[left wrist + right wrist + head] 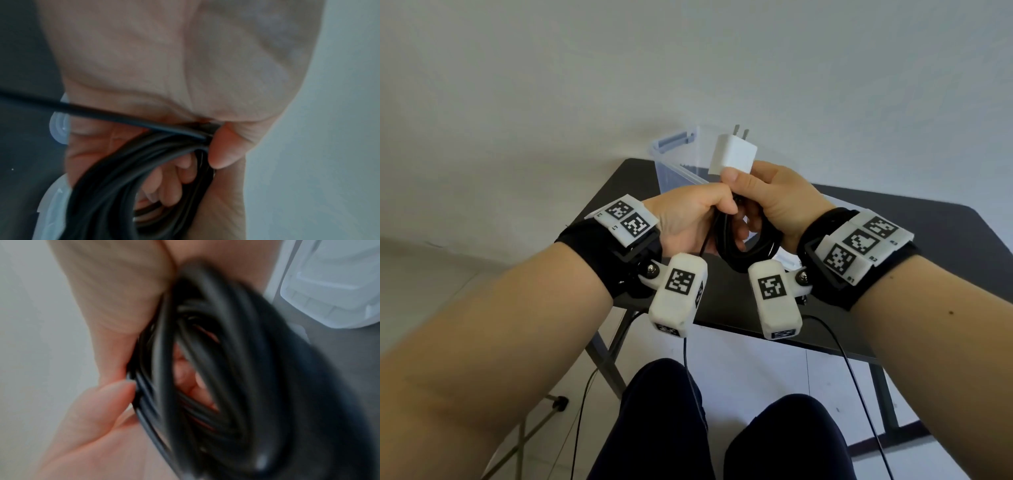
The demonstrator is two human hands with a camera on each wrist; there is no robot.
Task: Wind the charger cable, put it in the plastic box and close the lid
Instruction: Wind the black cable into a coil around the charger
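I hold both hands up above the black table (893,240). My right hand (739,185) grips a white charger plug (734,154), prongs up, together with a coil of black cable (743,253) that hangs below the fist. My left hand (719,209) pinches the cable right beside it, and a loose strand (704,240) drops from that pinch. The left wrist view shows my thumb (226,146) pressing the strand (102,113) against the coil (115,178). The right wrist view is filled by the blurred coil (226,369). The clear plastic box (674,164) stands open behind my hands.
The box has a blue latch (676,140) and sits at the table's far edge by the wall. Clear plastic (333,288) lies on the table near my right wrist; box or lid, I cannot tell. Thin camera leads (859,377) hang over my knees (774,438).
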